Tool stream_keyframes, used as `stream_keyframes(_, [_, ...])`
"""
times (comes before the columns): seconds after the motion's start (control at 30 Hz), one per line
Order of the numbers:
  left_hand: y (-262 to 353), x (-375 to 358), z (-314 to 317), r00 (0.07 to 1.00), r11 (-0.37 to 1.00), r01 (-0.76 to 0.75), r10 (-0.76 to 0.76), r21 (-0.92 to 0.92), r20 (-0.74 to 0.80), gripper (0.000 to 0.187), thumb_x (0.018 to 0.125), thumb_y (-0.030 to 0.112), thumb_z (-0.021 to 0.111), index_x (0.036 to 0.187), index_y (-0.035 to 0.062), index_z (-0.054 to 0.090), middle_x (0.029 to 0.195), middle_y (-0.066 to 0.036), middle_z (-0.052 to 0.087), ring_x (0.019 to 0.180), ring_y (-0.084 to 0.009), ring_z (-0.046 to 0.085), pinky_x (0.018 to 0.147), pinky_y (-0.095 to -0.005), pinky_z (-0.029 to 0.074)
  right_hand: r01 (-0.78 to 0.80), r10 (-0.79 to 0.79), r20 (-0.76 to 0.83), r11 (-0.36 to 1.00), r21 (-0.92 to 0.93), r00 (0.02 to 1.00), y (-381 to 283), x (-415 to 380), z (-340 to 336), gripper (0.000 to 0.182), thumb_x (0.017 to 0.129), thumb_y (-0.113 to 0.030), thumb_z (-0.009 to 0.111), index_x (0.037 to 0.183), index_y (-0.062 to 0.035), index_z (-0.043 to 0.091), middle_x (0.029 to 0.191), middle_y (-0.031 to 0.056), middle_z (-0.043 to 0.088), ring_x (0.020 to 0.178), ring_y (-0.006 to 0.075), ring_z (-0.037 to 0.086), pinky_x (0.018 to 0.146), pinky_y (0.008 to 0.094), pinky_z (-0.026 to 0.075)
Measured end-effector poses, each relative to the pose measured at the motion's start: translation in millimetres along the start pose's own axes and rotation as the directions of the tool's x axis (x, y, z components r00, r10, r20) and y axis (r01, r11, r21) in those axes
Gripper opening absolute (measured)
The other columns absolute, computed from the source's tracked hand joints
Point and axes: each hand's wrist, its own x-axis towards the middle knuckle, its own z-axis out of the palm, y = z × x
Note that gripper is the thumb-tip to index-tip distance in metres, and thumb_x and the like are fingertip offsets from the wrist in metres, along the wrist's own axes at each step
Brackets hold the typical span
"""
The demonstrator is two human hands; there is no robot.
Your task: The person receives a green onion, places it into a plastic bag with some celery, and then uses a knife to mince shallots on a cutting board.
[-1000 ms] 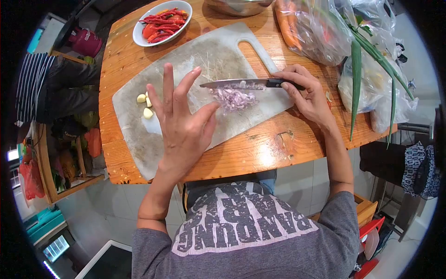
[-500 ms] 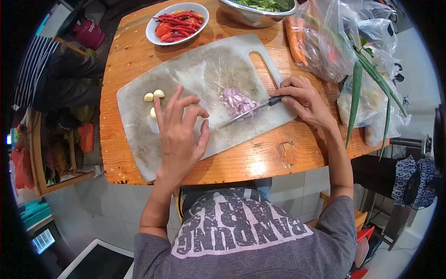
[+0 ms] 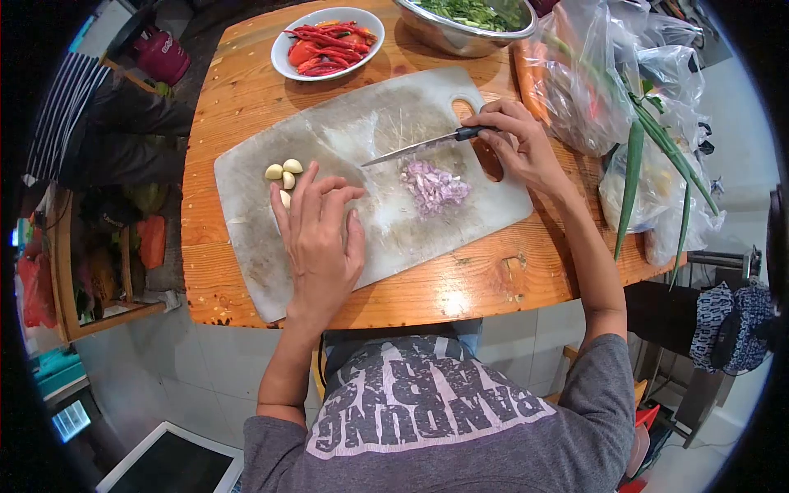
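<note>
Knife (image 3: 427,145) has shifted; blade (image 3: 409,151) juts left from right hand (image 3: 524,152).

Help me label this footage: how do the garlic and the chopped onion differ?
The garlic is in cloves; the onion is in small bits. The garlic is cream, the onion purple and white. The garlic lies by the left hand, the onion nearer the right hand. Both are on the board.

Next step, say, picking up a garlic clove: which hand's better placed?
Likely the left hand: it looks empty, its fingers right by the garlic cloves. The right hand holds the knife by its handle, near the other end of the cutting board.
</note>
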Motion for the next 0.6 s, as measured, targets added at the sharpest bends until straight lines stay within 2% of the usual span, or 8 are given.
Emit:
stream_keyframes(0.13, [0, 0, 2, 0.999, 1.000, -0.016, 0.016, -0.003, 0.040, 0.039, 0.088, -0.001, 0.061, 0.125, 0.0076, 0.062, 0.133, -0.010, 0.058, 0.145, -0.0342, 0.041, 0.124, -0.0616, 0.012, -0.047, 0.047, 0.017, 0.999, -0.005, 0.999, -5, -8, 3, 0.028, 0.087, -0.003, 0.068, 0.113, -0.0085, 0.075, 0.099, 0.0099, 0.064, 0.096, 0.0280, 0.059, 0.088, 0.0394, 0.045])
stream_keyframes(0.23, [4, 1, 3, 0.994, 0.999, -0.052, 0.052, -0.003, 0.093, 0.046, 0.089, -0.001, 0.059, 0.134, 0.0064, 0.059, 0.140, -0.011, 0.056, 0.146, -0.0343, 0.039, 0.124, -0.0619, 0.012, 0.050, -0.047, 0.017, 0.985, -0.168, 0.999, -16, -20, -2, 0.028, 0.086, -0.004, 0.069, 0.113, -0.0103, 0.076, 0.099, 0.0088, 0.063, 0.097, 0.0273, 0.058, 0.090, 0.0392, 0.043])
stream_keyframes(0.43, [7, 1, 3, 0.987, 0.998, -0.065, 0.066, -0.006, 0.144, 0.056, 0.090, -0.001, 0.057, 0.145, 0.0054, 0.050, 0.147, -0.012, 0.051, 0.148, -0.0331, 0.038, 0.125, -0.0599, 0.012, -0.035, -0.014, -0.152, 0.948, -0.317, 0.988, -41, -44, -8, 0.030, 0.084, -0.004, 0.070, 0.112, -0.0126, 0.076, 0.100, 0.0075, 0.064, 0.098, 0.0270, 0.058, 0.091, 0.0396, 0.043])
stream_keyframes(0.6, [3, 6, -3, 0.982, 0.995, -0.096, 0.097, -0.016, 0.163, 0.059, 0.090, 0.000, 0.058, 0.148, 0.0054, 0.047, 0.149, -0.012, 0.050, 0.148, -0.0333, 0.037, 0.125, -0.0579, 0.012, -0.132, 0.043, -0.272, 0.939, -0.318, 0.961, -36, -52, 3, 0.032, 0.083, -0.003, 0.072, 0.112, -0.0138, 0.077, 0.100, 0.0067, 0.065, 0.097, 0.0263, 0.058, 0.089, 0.0396, 0.043])
